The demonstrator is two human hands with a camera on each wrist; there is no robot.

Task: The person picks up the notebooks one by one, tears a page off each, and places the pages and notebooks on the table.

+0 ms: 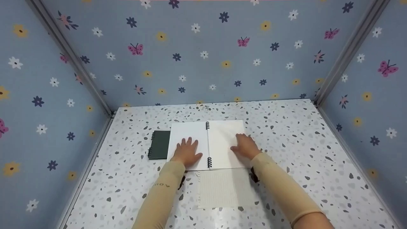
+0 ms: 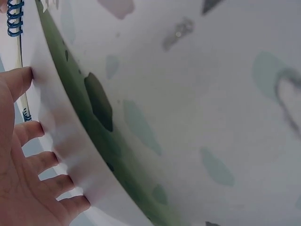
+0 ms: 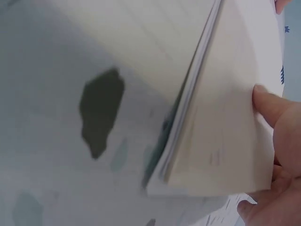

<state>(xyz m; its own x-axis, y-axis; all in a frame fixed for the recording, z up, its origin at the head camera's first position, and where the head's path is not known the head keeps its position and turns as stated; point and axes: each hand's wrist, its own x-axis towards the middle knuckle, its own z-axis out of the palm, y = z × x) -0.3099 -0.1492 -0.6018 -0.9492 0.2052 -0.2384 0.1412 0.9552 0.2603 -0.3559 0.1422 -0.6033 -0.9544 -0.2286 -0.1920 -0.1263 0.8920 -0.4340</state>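
A spiral-bound notebook (image 1: pixel 219 136) lies spread open, with a white left page and a cream right page, both blank. On the left page rests my left hand (image 1: pixel 187 153), fingers spread and straight; its fingertips touch the paper in the left wrist view. At the right page's outer edge my right hand (image 1: pixel 247 146) holds the cream page (image 3: pixel 221 122). Its thumb lies on top of the sheet while the other fingers bend around the edge, partly hidden. Beneath the notebook's left side shows a smaller dark green spiral notebook (image 1: pixel 160 144).
A cream ribbed cloth or mat (image 1: pixel 219 188) lies in front of the notebook, partly under it. The speckled white table (image 1: pixel 286 133) is bounded by blue flowered panels (image 1: pixel 203 70) at the back and both sides.
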